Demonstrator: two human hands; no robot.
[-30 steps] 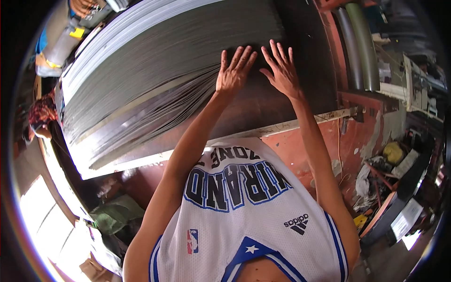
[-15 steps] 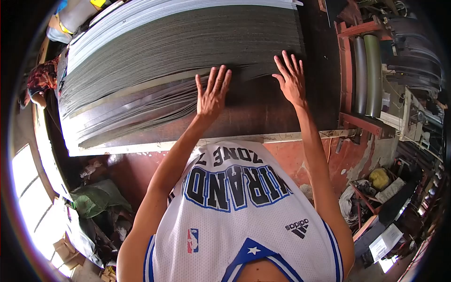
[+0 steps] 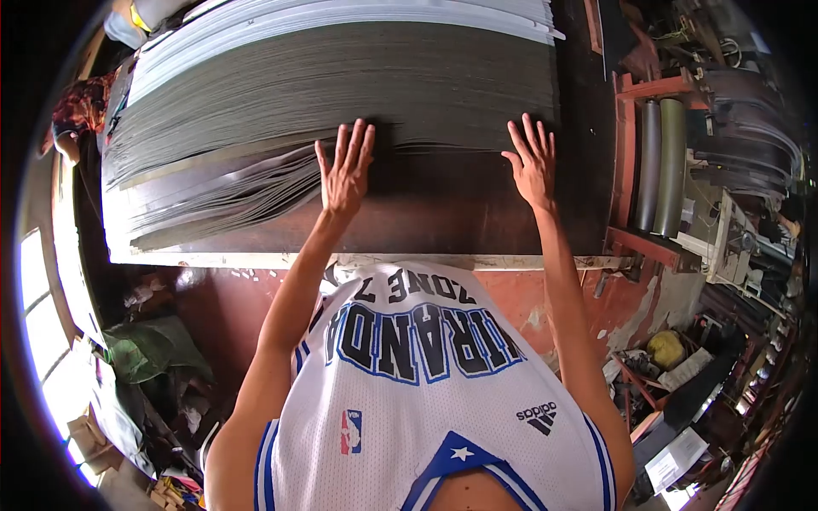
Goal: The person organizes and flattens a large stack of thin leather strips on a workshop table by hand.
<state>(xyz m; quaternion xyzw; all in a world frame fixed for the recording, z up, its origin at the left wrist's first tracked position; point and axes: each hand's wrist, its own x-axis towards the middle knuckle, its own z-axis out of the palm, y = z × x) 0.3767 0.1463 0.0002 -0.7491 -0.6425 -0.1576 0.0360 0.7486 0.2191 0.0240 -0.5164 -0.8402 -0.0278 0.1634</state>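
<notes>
The left hand (image 3: 345, 176) and right hand (image 3: 534, 168) are both flat and palm down, fingers spread, grasping nothing, at the near side of the dark sheets (image 3: 341, 81). Left of the left hand, loose sheets (image 3: 247, 198) fan out in uneven curves. White sheets (image 3: 358, 10) lie on the far side. All rest on a dark tabletop (image 3: 452, 209); right of it stand two rollers (image 3: 661, 166) in a red frame (image 3: 626, 162). At far left is another person's hand (image 3: 68, 147).
</notes>
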